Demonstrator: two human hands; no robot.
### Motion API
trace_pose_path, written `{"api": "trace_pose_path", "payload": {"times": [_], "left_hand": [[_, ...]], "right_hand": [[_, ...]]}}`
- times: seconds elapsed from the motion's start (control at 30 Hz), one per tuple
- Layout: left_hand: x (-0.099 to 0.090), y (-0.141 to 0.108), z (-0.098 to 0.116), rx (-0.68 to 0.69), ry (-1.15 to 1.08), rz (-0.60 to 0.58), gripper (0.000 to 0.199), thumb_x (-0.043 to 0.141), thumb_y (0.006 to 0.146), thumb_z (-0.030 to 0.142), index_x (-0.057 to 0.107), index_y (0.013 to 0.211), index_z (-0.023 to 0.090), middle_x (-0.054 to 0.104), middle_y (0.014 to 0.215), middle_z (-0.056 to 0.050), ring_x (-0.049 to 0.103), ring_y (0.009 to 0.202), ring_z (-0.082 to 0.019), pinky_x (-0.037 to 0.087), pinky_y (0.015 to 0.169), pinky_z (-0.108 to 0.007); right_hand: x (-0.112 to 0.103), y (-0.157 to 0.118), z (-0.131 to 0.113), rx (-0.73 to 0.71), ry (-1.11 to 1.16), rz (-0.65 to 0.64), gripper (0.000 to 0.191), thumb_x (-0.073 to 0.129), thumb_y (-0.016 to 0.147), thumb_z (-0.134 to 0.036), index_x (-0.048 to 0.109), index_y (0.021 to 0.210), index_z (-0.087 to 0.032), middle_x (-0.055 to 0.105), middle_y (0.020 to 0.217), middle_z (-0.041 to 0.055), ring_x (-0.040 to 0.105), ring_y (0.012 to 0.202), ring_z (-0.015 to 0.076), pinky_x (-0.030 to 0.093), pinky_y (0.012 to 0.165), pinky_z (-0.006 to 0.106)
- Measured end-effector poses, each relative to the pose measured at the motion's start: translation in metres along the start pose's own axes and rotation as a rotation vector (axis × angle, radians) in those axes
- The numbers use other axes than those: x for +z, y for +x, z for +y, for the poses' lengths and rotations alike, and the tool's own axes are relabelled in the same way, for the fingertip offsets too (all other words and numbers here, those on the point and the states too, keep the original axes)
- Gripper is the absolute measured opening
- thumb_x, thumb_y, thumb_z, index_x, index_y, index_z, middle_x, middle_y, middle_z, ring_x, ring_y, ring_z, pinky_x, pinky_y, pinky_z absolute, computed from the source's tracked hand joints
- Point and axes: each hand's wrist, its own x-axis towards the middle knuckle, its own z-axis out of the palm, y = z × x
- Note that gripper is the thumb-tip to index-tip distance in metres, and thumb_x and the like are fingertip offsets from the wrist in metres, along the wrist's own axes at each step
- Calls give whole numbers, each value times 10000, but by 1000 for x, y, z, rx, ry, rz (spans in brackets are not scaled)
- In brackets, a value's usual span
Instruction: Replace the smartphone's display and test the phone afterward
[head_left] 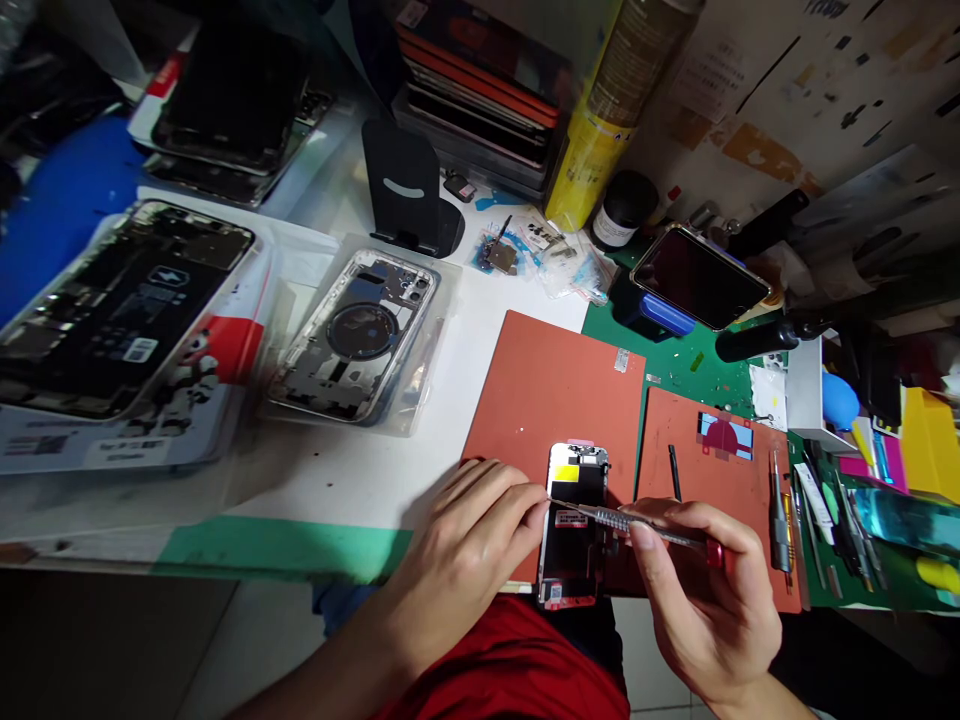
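A phone screen assembly point(574, 560) lies back side up on the orange-brown mat point(555, 370), near the table's front edge. It carries a yellow sticker and a white label. My right hand point(712, 590) grips a slim metal precision screwdriver point(619, 519) with a red end, held nearly level across the screen assembly. Its thin tip points left and reaches the fingertips of my left hand point(480, 520). That hand is closed, thumb and forefinger pressed together at the assembly's left edge. Whatever they pinch, if anything, is hidden.
On the left are an opened phone point(135, 310) on a box and a phone back housing point(356, 335) on a clear bag. A black stand point(405, 190), a yellow spray can point(592, 150) and a propped phone point(701, 278) stand behind. Pens and tools point(840, 520) lie right.
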Motion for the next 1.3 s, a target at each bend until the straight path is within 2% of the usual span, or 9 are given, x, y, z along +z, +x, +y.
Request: {"api": "trace_pose_path", "payload": {"times": [0.43,0.63,0.8,0.9,1.1,1.3], "left_hand": [[-1,1,0,-1,-5,-28,123,562,1060,118,663,1053,188,653,919,-4,590,832,-177,451,786,-356],[1,-2,-2,10,1,-25,124,575,1051,107,669,1046,189,657,909,-4,595,826,-179,448,777,-362],[1,-1,-2,21,7,-12,125,584,1047,103,676,1063,186,665,908,-5,601,828,-180,455,777,-365],[0,-1,-1,27,6,-8,134,575,1052,104,679,1070,186,673,912,-6,604,825,-177,457,774,-361],[0,1,-1,40,-4,-11,173,560,1053,82,691,1103,183,683,915,-8,612,827,-172,452,760,-354],[0,0,-1,34,18,-13,108,599,1054,134,681,1102,185,681,929,-10,610,826,-174,469,777,-355]], "right_hand": [[-2,1,0,23,-10,-23,401,710,911,9,625,1267,-155,755,1015,32,812,865,149,697,802,198],[-4,5,-3,-12,-58,-46,380,715,912,1,636,1252,-150,757,1039,46,812,881,156,697,804,211],[-7,7,-6,-74,-180,-55,338,759,901,-13,656,1200,-132,764,968,22,782,782,109,659,734,136],[-8,9,-6,-93,-205,-59,324,766,901,-22,661,1185,-135,765,952,16,777,769,108,657,723,136],[-9,11,-4,-1,-77,-84,346,742,909,-21,648,1215,-152,775,977,33,808,812,149,686,747,179],[-7,7,1,133,37,-68,348,743,917,-25,648,1212,-184,797,965,23,817,831,156,704,797,218]]}}
